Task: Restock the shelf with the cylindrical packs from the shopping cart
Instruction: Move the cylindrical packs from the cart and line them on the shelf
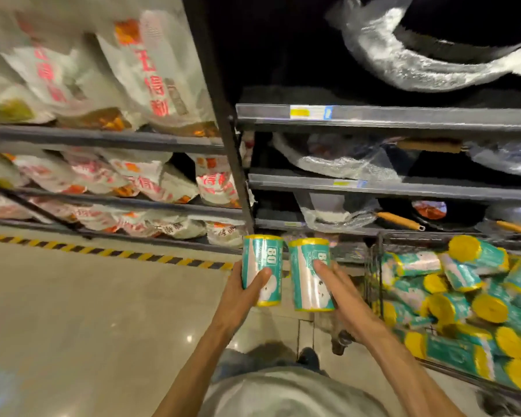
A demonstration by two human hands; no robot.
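Observation:
My left hand (pixel 243 291) grips a teal cylindrical pack (pixel 263 267) with yellow ends, held upright. Close to its right, my right hand (pixel 339 291) grips a second teal pack (pixel 309 273), also upright. Both packs hang in front of the lowest shelf level (pixel 343 251), near the black upright post (pixel 223 115). The wire shopping cart (pixel 373 266) at the right holds several more of the same packs (pixel 457 299) piled loosely.
White bags with red print (pixel 151 70) fill the left shelves. Wrapped pans with wooden handles (pixel 400 220) lie on the right shelves. A yellow-black floor stripe (pixel 109 252) runs along the shelf base. My shoes (pixel 309 358) stand on the tiled floor.

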